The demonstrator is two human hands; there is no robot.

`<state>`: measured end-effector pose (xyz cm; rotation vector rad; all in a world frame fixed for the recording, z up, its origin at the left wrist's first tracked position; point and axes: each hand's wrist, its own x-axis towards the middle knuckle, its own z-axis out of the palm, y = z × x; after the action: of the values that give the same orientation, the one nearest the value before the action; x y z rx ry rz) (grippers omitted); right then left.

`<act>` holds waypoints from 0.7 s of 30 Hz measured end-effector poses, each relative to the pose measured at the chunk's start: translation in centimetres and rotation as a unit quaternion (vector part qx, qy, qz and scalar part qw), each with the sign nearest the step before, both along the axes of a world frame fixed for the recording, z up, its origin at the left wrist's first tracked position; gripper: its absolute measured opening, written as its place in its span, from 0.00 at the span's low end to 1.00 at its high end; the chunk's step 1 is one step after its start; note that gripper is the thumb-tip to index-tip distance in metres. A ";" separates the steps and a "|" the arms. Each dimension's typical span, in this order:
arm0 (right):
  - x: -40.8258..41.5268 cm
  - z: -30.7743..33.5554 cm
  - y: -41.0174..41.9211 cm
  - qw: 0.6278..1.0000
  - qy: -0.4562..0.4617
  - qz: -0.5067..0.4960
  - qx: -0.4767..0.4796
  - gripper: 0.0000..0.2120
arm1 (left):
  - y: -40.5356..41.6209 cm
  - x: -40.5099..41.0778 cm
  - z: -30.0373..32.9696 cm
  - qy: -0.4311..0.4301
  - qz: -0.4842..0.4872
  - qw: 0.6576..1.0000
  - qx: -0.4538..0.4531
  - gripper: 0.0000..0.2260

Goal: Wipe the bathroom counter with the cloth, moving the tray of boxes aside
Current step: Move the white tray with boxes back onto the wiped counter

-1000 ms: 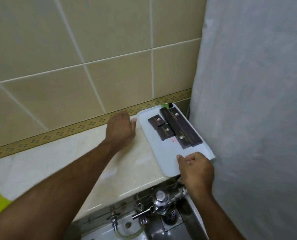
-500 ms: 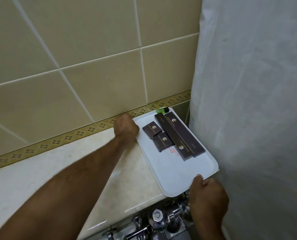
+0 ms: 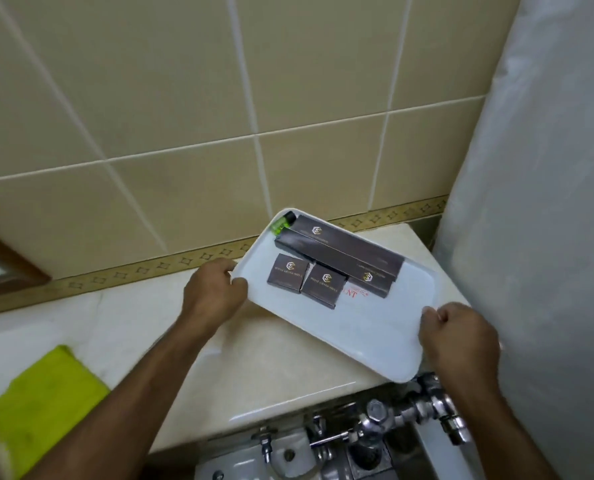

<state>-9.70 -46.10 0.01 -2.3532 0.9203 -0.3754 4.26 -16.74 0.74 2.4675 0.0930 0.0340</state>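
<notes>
A white rectangular tray (image 3: 375,336) is held over the right part of the cream counter (image 3: 143,317), turned at an angle. On it lie several dark brown boxes (image 3: 339,249), two long and two small, plus a small green bottle (image 3: 281,224) at its far corner. My left hand (image 3: 214,294) grips the tray's left edge. My right hand (image 3: 456,336) grips its near right corner. A yellow-green cloth (image 3: 42,403) lies on the counter at the lower left, apart from both hands.
Beige tiled wall with a patterned border runs behind the counter. A grey-white curtain (image 3: 538,202) hangs close on the right. Chrome valves and pipes (image 3: 385,427) sit below the counter's front edge. A brown frame corner (image 3: 8,268) shows at the left.
Both hands have taken hold of the tray and swung it leftward, away from the curtain corner. The view shifted, and the cloth came into sight.
</notes>
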 end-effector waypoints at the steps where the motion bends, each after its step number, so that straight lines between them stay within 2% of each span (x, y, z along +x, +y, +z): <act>1: 0.9 0.3 0.8 1.000 0.005 0.022 -0.011 0.16 | 1.9 -0.6 0.2 0.005 0.006 1.000 0.013 0.05; 2: 1.9 0.6 1.3 0.999 0.006 0.041 -0.023 0.16 | 3.3 -1.0 0.3 0.006 0.017 0.999 0.027 0.04; 5: 5.3 0.9 4.2 0.992 0.000 0.103 -0.069 0.14 | 8.1 -2.5 0.5 -0.024 0.065 0.995 0.075 0.13; 9: 10.4 -0.1 8.0 0.980 0.021 0.161 -0.112 0.13 | 12.4 -3.4 -0.1 -0.011 0.070 0.982 0.173 0.15; 14: 14.8 -3.2 11.1 0.971 0.046 0.202 -0.116 0.12 | 15.0 -3.4 -2.0 0.044 0.067 0.962 0.261 0.13; 18: 16.5 -5.1 12.6 0.963 0.068 0.231 -0.123 0.14 | 16.1 -3.3 -3.4 0.080 0.064 0.952 0.287 0.11; 21: 16.8 -6.3 13.1 0.958 0.077 0.234 -0.148 0.14 | 16.9 -3.3 -4.4 0.072 0.069 0.951 0.294 0.11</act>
<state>7.06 -32.96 -6.34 -2.8085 0.3594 -0.1442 0.96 0.19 -3.70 3.0529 0.3661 -0.0679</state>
